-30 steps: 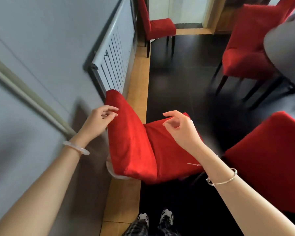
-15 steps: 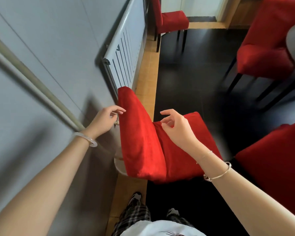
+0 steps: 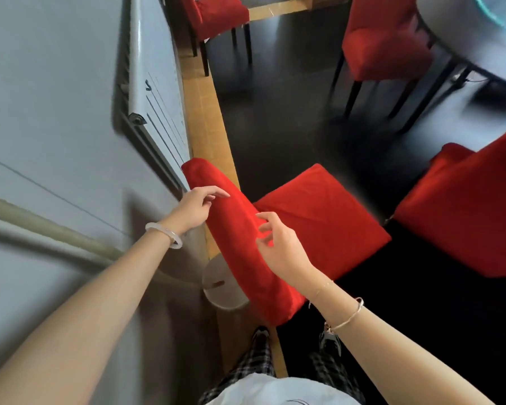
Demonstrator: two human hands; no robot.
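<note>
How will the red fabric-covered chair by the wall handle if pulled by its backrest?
Probably rigid: the red fabric-covered chair keeps straight seat edges, though its cover looks soft. Pulled high at the backrest, it may tilt before sliding. The glossy dark floor likely offers little grip.

The chair (image 3: 319,223) stands before the feet (image 3: 260,334), backrest (image 3: 240,244) toward the wall (image 3: 56,112) at left, radiator (image 3: 158,112) farther along it. The left hand (image 3: 192,209) is left of the backrest, the right hand (image 3: 284,247) right of it.
</note>
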